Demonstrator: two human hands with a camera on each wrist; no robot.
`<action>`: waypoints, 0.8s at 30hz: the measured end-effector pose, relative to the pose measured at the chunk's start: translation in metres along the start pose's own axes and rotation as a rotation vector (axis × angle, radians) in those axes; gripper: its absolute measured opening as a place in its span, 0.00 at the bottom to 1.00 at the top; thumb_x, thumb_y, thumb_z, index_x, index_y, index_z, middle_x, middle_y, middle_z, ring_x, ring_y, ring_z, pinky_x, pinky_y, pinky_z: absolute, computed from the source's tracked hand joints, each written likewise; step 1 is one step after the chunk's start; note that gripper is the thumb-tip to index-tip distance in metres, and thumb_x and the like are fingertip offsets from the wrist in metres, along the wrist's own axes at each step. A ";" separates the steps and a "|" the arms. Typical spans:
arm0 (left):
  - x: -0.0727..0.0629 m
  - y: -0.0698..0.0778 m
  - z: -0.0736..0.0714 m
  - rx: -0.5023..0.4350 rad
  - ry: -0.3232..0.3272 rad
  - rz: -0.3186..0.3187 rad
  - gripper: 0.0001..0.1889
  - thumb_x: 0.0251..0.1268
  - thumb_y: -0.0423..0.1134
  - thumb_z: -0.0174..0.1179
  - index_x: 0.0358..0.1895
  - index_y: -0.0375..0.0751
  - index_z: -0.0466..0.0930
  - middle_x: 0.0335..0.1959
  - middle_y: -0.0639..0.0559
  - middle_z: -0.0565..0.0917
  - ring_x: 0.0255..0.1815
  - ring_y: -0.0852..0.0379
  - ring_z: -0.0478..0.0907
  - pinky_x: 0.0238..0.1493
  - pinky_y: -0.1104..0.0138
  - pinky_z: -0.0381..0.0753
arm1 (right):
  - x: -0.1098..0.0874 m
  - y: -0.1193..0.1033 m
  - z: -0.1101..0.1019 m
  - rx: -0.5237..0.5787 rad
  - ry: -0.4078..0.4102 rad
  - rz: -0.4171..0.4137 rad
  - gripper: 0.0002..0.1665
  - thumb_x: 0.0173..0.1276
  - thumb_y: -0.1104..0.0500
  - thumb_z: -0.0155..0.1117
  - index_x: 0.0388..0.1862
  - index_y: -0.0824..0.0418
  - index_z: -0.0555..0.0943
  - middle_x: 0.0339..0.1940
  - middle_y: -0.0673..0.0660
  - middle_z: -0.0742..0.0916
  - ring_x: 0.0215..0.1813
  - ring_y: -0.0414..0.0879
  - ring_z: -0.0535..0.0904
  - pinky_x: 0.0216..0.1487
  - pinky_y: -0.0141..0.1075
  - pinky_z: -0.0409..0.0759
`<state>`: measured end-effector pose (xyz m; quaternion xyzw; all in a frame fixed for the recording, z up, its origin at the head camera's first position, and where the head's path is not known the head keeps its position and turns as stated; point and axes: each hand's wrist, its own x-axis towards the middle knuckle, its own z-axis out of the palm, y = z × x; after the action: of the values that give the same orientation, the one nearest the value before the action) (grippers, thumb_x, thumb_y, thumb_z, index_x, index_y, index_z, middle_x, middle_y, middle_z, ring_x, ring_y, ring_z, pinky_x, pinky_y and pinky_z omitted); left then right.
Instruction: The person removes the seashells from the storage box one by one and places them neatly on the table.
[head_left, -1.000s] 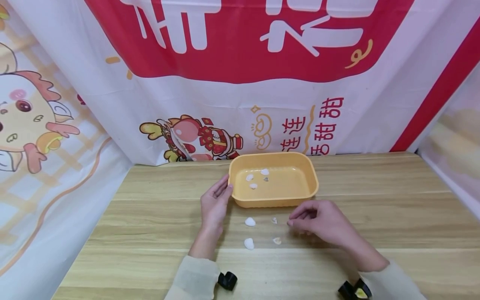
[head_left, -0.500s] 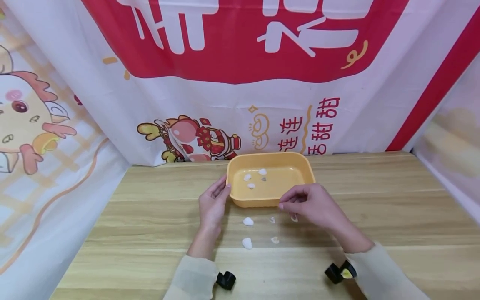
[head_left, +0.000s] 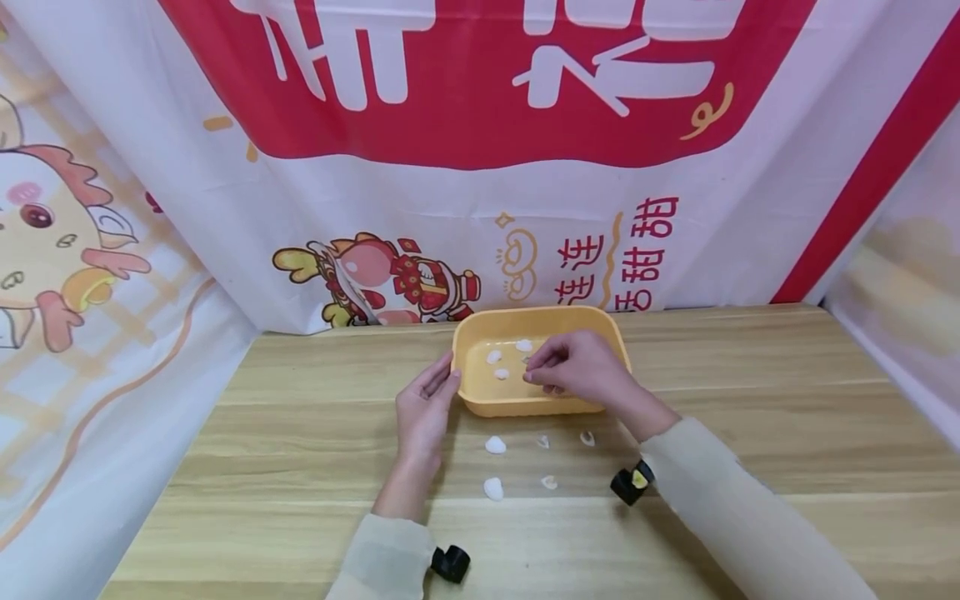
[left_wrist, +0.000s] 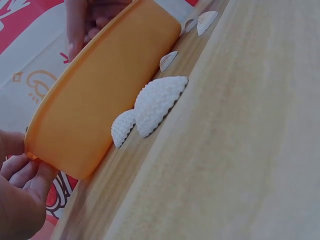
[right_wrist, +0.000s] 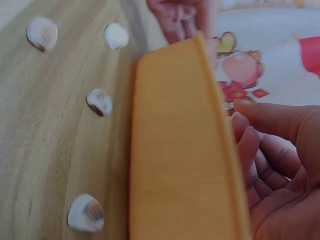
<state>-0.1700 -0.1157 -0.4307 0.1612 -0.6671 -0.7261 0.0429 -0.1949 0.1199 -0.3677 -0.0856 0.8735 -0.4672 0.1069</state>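
My left hand [head_left: 426,414] grips the left end of a yellow-orange plastic tub [head_left: 525,408], thumb at the rim and fingers against the end wall. My right hand [head_left: 581,367] reaches over the front rim into the tub, thumb and forefinger tips together low inside. I cannot tell whether a shell is between them. Several small seashells lie on the tub's floor, such as a white seashell [head_left: 501,374]. In the right wrist view the tub's side wall [right_wrist: 175,145] stands beside the curled fingers [right_wrist: 270,155].
On the wooden table [head_left: 300,467], in front of the tub, several seashells lie in two rows, including a white seashell [head_left: 495,445] and a brownish-white seashell [head_left: 587,437]. A printed cloth [head_left: 420,192] hangs right behind the tub.
My right hand has moved left and away from me, from over the table across the front rim into the tub, uncovering a shell on the table. The left hand keeps its hold.
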 end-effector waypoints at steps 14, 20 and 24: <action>0.000 0.000 -0.001 -0.010 0.005 0.002 0.21 0.76 0.36 0.68 0.69 0.51 0.84 0.72 0.51 0.84 0.75 0.53 0.79 0.76 0.63 0.81 | 0.055 0.001 0.033 -0.017 -0.048 0.096 0.06 0.65 0.60 0.82 0.33 0.60 0.91 0.27 0.54 0.89 0.30 0.43 0.80 0.30 0.29 0.80; 0.000 -0.001 -0.001 -0.006 -0.001 0.002 0.21 0.76 0.36 0.68 0.68 0.52 0.84 0.73 0.51 0.83 0.75 0.52 0.79 0.77 0.62 0.80 | 0.068 0.005 0.040 -0.088 -0.031 0.121 0.10 0.61 0.58 0.85 0.31 0.60 0.90 0.25 0.52 0.87 0.26 0.42 0.79 0.26 0.28 0.77; 0.001 -0.001 -0.001 -0.002 -0.002 0.001 0.21 0.76 0.37 0.68 0.68 0.54 0.84 0.73 0.51 0.83 0.75 0.52 0.79 0.77 0.62 0.81 | 0.071 0.005 0.043 -0.097 -0.025 0.132 0.13 0.59 0.55 0.87 0.31 0.59 0.89 0.25 0.53 0.87 0.26 0.43 0.79 0.25 0.29 0.77</action>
<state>-0.1701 -0.1172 -0.4315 0.1602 -0.6665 -0.7268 0.0426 -0.2523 0.0708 -0.4029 -0.0388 0.8975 -0.4151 0.1439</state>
